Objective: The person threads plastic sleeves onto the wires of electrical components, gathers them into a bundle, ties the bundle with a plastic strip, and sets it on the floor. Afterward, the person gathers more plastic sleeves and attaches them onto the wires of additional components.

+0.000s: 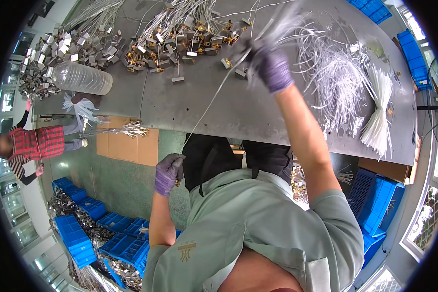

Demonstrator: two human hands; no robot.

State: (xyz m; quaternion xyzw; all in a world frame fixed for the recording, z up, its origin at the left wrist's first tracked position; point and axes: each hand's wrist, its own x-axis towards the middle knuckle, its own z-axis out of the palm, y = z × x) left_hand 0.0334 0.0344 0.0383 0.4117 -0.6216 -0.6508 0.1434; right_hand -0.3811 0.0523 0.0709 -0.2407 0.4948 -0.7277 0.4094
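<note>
My left hand (169, 174), in a purple glove with grey fingers, is closed around the end of a thin pale cable (210, 101) in front of my waist. A small brass-coloured bit shows just below that fist. From there the cable slants up over the table edge to my right hand (273, 68), also gloved in purple. Motion smears the right hand's fingers, so their grip is unclear. Blurred white strands (283, 27) fan out just above it. Beside those fingers lie cables with grey block-shaped ends and brass-coloured parts (194, 41).
A heap of loose white strands (333, 73) and a tied white bundle (378, 109) lie on the grey table (180, 107) at right. A clear plastic bottle (80, 78) lies at left. Blue crates (75, 238) stand on the floor. Another person (36, 146) stands far left.
</note>
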